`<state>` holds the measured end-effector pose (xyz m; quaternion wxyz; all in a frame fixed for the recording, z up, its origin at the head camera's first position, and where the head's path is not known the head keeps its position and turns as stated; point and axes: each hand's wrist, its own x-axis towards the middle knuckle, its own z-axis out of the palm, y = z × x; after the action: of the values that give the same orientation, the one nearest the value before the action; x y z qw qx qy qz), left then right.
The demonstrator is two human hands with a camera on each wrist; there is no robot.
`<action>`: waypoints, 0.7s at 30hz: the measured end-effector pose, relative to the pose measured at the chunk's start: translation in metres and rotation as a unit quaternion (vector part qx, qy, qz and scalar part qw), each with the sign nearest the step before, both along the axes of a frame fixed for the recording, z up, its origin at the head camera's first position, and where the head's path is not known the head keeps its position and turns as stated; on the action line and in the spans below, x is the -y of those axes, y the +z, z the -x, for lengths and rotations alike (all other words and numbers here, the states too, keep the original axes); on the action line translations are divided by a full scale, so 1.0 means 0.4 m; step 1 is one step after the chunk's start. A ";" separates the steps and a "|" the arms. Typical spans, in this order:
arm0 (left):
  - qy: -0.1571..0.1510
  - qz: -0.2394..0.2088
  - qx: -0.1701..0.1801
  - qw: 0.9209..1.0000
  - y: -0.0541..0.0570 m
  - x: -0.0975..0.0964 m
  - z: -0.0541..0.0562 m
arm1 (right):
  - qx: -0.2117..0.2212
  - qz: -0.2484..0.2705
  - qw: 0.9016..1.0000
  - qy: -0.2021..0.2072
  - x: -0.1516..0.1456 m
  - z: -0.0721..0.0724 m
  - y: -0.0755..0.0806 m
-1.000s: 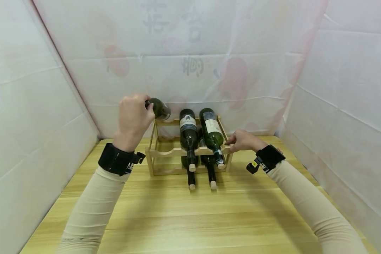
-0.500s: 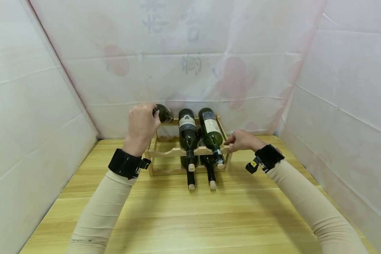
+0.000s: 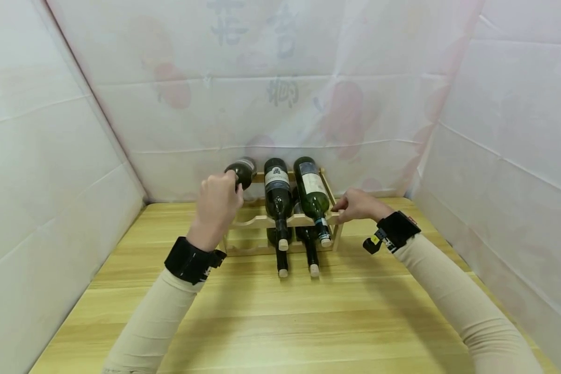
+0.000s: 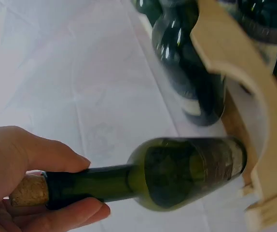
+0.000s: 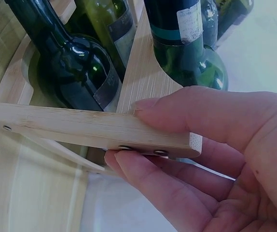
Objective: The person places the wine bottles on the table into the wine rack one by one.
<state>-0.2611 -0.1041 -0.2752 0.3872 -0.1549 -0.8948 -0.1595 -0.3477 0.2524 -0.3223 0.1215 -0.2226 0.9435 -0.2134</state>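
Observation:
My left hand [image 3: 218, 205] grips a green wine bottle [image 4: 172, 171] by its neck, thumb on one side and fingers on the other, with the cork [image 4: 30, 190] toward the palm. The bottle's base points away, over the back left of the wooden wine rack [image 3: 257, 223]. At the rack's right front corner, my right hand [image 3: 357, 205] pinches the wooden post [image 5: 158, 137] between thumb and fingers. A dark bottle [image 3: 277, 182] and a green bottle [image 3: 310, 182] lie on the upper tier, necks to the front.
On the lower tier lie two more bottles, their corked necks [image 3: 282, 265] jutting out over the wooden table [image 3: 280, 322]. White cloth walls [image 3: 378, 114] stand close behind the rack and on both sides.
My left hand has come down and to the right with the bottle, bringing its base onto the rack's back left. The right hand has stayed at the rack's corner.

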 end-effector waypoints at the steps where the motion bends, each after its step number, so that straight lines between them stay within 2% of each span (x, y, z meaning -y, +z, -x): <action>1: 0.003 0.008 0.001 1.000 -0.009 -0.003 -0.005 | 0.001 0.000 1.000 -0.001 0.000 0.001 0.000; 5: 0.014 0.030 0.004 0.999 -0.050 -0.010 -0.015 | 0.000 -0.003 1.000 -0.003 0.002 0.004 -0.001; 10: 0.023 0.049 0.010 0.998 -0.106 -0.015 -0.016 | -0.002 -0.007 1.000 -0.003 0.002 0.003 0.001; 13: 0.042 0.062 0.001 0.997 -0.136 -0.018 -0.015 | -0.004 -0.008 1.000 -0.001 0.005 0.004 0.002; 17: 0.055 0.068 -0.005 0.996 -0.166 -0.025 -0.018 | -0.004 -0.005 1.000 0.000 0.005 0.003 -0.001; 21: 0.054 0.081 -0.003 0.995 -0.193 -0.029 -0.029 | 0.002 0.000 1.000 0.000 0.000 0.000 -0.008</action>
<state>-0.2494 -0.0923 -0.3523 0.3846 -0.1377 -0.9104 -0.0650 -0.3476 0.2523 -0.3254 0.1229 -0.2224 0.9432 -0.2140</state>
